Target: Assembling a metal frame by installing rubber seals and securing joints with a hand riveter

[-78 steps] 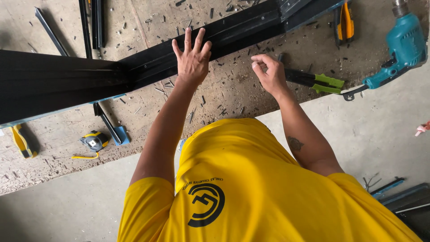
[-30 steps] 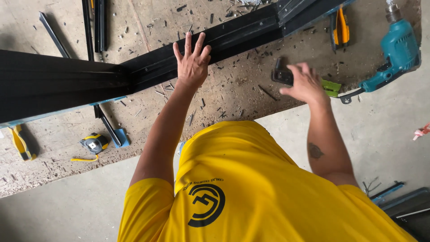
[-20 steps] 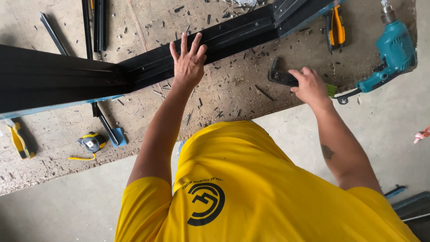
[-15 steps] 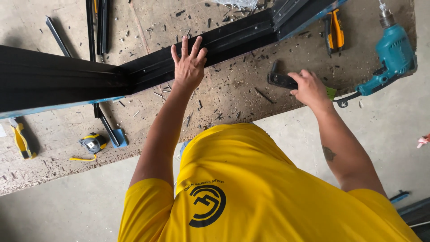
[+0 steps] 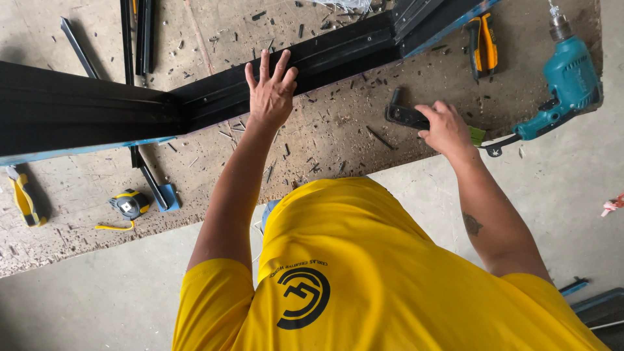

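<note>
Black frame point(image 5: 338, 55) under left hand point(image 5: 270, 97) — bracket point(image 5: 404, 115) at right hand point(image 5: 445, 127).

The frame point(image 5: 214, 104) looks like matt black metal, smooth. Under it, the bench point(image 5: 338, 140) is rough chipboard strewn with shavings. Right of the frame, the drill point(image 5: 565, 84) has a glossy teal plastic body.

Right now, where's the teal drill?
In the head view the teal drill lies at the far right end of the worktable, just beyond the right hand and right of the orange-handled tool.
</note>
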